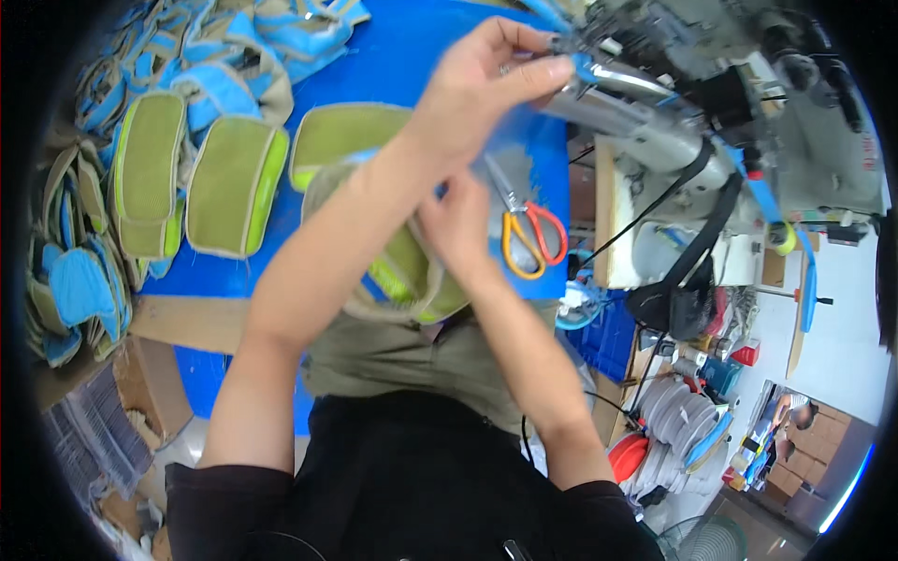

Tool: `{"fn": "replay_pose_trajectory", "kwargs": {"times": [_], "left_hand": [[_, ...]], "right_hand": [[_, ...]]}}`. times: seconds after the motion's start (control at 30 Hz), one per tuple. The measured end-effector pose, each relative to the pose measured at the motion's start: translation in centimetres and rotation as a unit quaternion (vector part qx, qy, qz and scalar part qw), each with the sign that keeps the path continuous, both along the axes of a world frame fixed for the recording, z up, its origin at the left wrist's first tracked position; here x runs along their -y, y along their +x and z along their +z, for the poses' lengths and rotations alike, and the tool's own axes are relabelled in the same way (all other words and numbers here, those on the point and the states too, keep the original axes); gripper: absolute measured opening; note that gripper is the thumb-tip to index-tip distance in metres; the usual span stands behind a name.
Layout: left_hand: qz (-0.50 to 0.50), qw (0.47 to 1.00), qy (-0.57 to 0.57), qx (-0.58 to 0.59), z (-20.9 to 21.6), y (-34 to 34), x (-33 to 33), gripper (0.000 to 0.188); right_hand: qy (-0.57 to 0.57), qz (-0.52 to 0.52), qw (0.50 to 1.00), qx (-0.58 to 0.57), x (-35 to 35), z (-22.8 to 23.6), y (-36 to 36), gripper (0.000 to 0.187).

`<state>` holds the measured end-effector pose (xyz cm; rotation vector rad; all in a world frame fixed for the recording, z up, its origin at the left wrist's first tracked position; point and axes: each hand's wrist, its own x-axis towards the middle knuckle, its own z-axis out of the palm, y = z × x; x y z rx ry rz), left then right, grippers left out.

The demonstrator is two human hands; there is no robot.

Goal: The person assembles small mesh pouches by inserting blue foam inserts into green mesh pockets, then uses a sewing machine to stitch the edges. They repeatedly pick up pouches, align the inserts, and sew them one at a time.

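My left hand (500, 79) reaches up to the sewing machine (636, 117), thumb and fingers pinched together beside its metal arm and a bit of blue tape. What lies between those fingertips is too small to make out. Below that forearm, my right hand (456, 220) is closed and slightly blurred at the edge of a green fabric piece (398, 266) with beige binding. This piece bulges over my lap at the table edge, partly covered by my left forearm. Scissors (533, 238) with one orange and one red handle lie right of my right hand.
Finished-looking green pads (238, 187) lie on the blue table (388, 56), another pad (346, 136) behind my left forearm. Blue and beige fabric pieces (234, 56) heap at far left, more stacked (84, 271) at the left edge. Another person (790, 411) is far right.
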<state>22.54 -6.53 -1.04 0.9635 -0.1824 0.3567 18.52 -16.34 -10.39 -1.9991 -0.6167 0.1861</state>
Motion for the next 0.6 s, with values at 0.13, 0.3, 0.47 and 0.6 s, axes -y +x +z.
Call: {"fn": "replay_pose_trajectory", "kwargs": {"times": [0.13,0.3,0.47,0.6], "left_hand": [[0.160,0.958,0.237,-0.018,-3.4,-4.2,-4.4,0.025],[0.213,0.936,0.271,-0.076,-4.2,-7.4,-6.2,0.024],[0.180,0.964,0.196,-0.001,-0.3,-3.9,-2.2,0.029],[0.145,0.976,0.158,0.031,1.1,-0.9,-0.6,0.045]], "right_hand": [[-0.014,-0.048,0.991,0.121,4.5,1.1,1.1,0.039],[-0.247,-0.024,0.953,0.172,15.1,1.4,-0.9,0.056],[-0.286,-0.011,0.958,-0.013,15.5,2.5,1.3,0.081],[0.019,0.024,0.938,-0.344,15.9,4.8,1.2,0.090]]}}
